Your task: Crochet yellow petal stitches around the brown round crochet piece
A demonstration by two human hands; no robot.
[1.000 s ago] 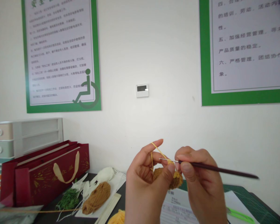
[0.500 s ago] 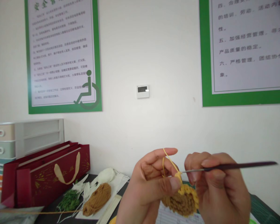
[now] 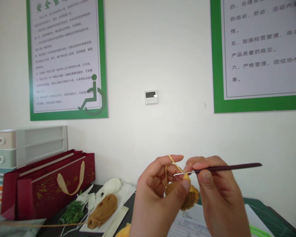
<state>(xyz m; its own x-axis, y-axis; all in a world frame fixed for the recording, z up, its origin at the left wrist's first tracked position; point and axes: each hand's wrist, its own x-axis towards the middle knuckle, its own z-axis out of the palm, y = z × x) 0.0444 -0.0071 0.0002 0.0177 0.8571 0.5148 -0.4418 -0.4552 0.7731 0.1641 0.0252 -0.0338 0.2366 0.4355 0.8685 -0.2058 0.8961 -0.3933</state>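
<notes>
My left hand point(image 3: 160, 194) pinches a round crochet piece point(image 3: 188, 200), brown in the middle with a yellow edge, between thumb and fingers. Yellow yarn point(image 3: 174, 161) runs over its raised index finger down to the piece. In my right hand point(image 3: 217, 187) is a crochet hook point(image 3: 227, 167) with a dark handle, held like a pencil. The hook's thin metal tip points left, past the top of the yellow stitches and beside the yarn. Part of the piece is hidden behind the left thumb and fingers.
Dark red gift bags point(image 3: 54, 184) stand on the left before a drawer unit point(image 3: 41, 141). Near them lie a brown yarn skein point(image 3: 102, 210), white yarn point(image 3: 112, 186) and green yarn point(image 3: 72, 212). Printed paper point(image 3: 187, 223) and a green cutting mat point(image 3: 266, 214) are under the hands.
My right hand has moved left, close to the left hand. The hook's tip now reaches past the yellow stitches, showing more metal. The crochet piece has tilted and shifted slightly left.
</notes>
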